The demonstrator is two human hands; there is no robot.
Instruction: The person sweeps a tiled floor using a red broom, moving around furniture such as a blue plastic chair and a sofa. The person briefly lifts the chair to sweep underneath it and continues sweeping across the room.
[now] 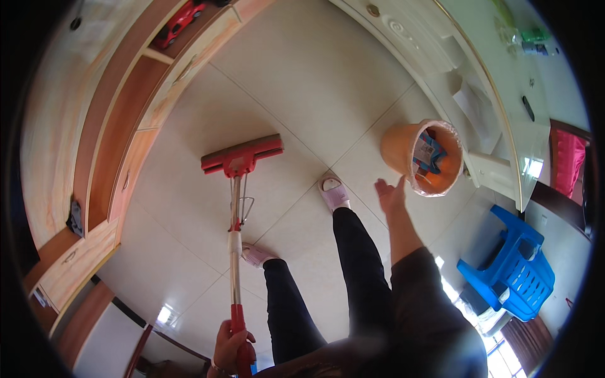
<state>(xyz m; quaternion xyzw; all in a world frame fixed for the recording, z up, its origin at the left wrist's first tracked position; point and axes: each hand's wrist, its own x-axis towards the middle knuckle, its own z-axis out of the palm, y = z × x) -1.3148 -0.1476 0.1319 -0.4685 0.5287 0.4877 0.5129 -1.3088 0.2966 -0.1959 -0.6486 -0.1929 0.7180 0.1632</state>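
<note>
My left hand (232, 347) is wrapped around the red grip of a sponge mop (235, 283). The mop's metal pole runs away from me to its red head (242, 155), which rests on the tiled floor. At the right, my right hand (393, 193) reaches out with its fingers apart, beside the near rim of an orange waste bin (396, 147). Whether it touches the bin I cannot tell. A clear plastic liner covers the bin's rim, and blue printed packaging (431, 153) lies inside.
A wooden cabinet (153, 111) with open shelves and drawers lines the left; a red toy car (182, 23) sits on it. A white cabinet (425, 42) with a glossy top stands at the right, holding a black remote control (528, 108). Below it is a blue plastic chair (515, 269).
</note>
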